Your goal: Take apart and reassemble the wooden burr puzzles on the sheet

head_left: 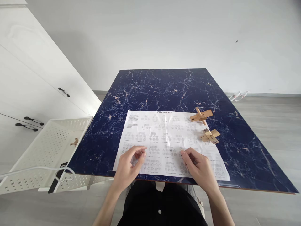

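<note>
A large printed instruction sheet (162, 125) with creases and rows of small diagrams lies flat on the dark blue table. Over its lower left part rests my left hand (133, 160), fingers loosely curved, a gap between thumb and fingertips, holding nothing. My right hand (197, 163) is over the lower right part, its fingers curled in and the thumb pressed near them; nothing shows in it. Beyond the right hand, a cross-shaped wooden puzzle (201, 116) sits on the sheet's upper right corner. A second interlocked wooden puzzle (210, 136), marked with handwritten characters, lies nearer, at the sheet's right edge.
The marble-patterned table (150, 88) reaches toward a white wall. Left of it stands a white perforated basket (44, 144) with a small wooden piece (74, 142) inside and a white cable (39, 168) across it. White cabinets (39, 72) with black handles stand at the left.
</note>
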Demonstrator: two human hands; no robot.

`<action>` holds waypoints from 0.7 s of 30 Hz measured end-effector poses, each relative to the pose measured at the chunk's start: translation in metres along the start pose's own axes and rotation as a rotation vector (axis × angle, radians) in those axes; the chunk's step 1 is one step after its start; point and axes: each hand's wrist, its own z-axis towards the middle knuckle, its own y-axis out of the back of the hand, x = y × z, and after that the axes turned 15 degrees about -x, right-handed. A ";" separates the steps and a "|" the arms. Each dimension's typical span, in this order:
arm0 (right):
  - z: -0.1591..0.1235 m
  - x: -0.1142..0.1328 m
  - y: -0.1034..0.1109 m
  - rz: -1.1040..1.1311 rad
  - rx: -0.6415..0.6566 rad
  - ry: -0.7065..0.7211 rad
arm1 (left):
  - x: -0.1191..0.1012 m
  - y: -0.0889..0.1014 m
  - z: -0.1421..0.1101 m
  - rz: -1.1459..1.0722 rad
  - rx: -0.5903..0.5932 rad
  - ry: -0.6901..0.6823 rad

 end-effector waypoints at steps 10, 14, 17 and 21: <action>0.000 -0.001 0.000 -0.013 0.008 0.016 | -0.003 0.000 0.000 0.006 0.000 0.004; 0.000 -0.002 0.000 -0.010 0.004 0.013 | -0.004 0.000 0.001 0.005 -0.011 -0.008; -0.001 -0.002 0.000 -0.011 0.009 0.009 | -0.004 0.000 0.001 0.008 -0.014 -0.010; -0.001 -0.001 0.001 -0.014 0.011 0.002 | -0.004 0.000 0.000 0.015 -0.011 -0.011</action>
